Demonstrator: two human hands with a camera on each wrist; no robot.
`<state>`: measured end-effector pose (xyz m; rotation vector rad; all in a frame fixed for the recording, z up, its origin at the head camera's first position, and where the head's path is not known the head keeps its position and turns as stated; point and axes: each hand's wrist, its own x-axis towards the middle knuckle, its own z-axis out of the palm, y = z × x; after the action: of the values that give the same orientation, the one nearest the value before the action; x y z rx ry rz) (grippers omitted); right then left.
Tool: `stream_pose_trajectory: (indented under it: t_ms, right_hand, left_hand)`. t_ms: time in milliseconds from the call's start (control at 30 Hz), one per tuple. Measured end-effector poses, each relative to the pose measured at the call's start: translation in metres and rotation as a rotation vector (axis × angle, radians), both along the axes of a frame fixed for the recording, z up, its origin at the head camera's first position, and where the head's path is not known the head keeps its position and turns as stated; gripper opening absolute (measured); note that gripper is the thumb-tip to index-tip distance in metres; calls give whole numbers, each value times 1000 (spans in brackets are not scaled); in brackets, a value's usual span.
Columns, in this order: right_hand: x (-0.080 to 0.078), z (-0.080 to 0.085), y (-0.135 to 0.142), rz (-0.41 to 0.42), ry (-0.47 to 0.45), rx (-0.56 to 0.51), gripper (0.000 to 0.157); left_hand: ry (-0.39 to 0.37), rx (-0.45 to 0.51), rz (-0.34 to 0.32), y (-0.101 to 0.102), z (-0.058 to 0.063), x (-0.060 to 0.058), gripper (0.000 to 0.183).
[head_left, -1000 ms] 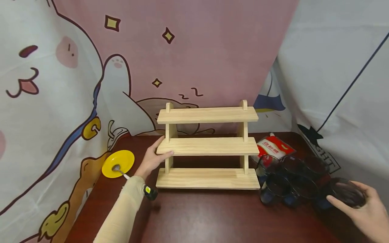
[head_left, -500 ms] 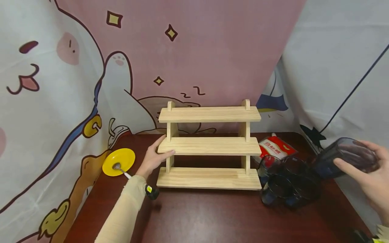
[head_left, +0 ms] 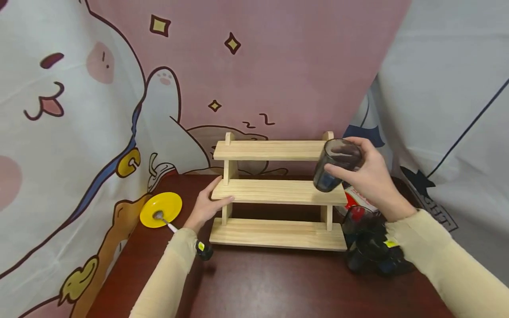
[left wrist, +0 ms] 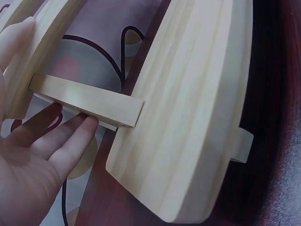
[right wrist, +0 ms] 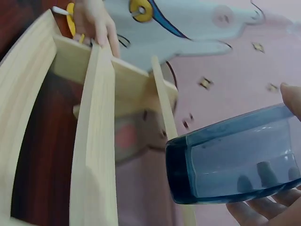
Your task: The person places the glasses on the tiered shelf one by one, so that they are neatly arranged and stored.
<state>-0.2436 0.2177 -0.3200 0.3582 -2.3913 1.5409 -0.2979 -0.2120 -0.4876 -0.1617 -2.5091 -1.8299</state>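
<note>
A three-tier wooden display shelf [head_left: 274, 191] stands on the table. At the left end of its middle board my left hand [head_left: 206, 205] grips it, thumb on the board. The left wrist view shows the fingers [left wrist: 70, 146] behind the side upright [left wrist: 87, 99]. My right hand [head_left: 371, 176] holds a dark, see-through drinking glass [head_left: 332, 157], thumb on one side and fingers round the other. The glass hangs tilted in front of the right end of the upper and middle boards. In the right wrist view its thick blue-tinted base [right wrist: 178, 172] points towards the shelf, apart from the middle board.
Several more dark glasses [head_left: 370, 247] stand right of the shelf, partly hidden by my right forearm. Behind them lies a red and white packet [head_left: 359, 198]. A yellow plate [head_left: 175, 204] with a spoon [head_left: 160, 215] is at the left. Printed cloth [head_left: 298, 79] hangs around the table.
My right hand has lifted a glass from the group at the right and carried it left and up to the shelf. The left hand keeps its grip on the shelf.
</note>
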Motion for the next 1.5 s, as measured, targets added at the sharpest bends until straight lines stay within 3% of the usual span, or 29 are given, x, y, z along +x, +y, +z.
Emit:
stream_pose_trajectory:
  t_ms: [100,267,700,1100,1367,1500]
  right_hand:
    - [-17,6,-29,56,-39,-35,75]
    - [-45,15,-67,93,-31,-77,81]
    - [-101,20,-131,34,-60,-21,93]
    - [-119,20,-157,-26,-63,31,95]
    - [-122,19,-172,-63,-64,62,93]
    - [-122,18,-172,-38,-67,86,97]
  left_hand:
    - [0,-1,-2,3,0,0,91]
    - [2,3,-4,5,-2,-1,92]
    - [15,28,-7,2,-5,0,91]
    - [23,67,2,2,-1,3,89]
    - [15,90,-6,2,-2,3,89]
    - [13,86,0,1,-2,2,89]
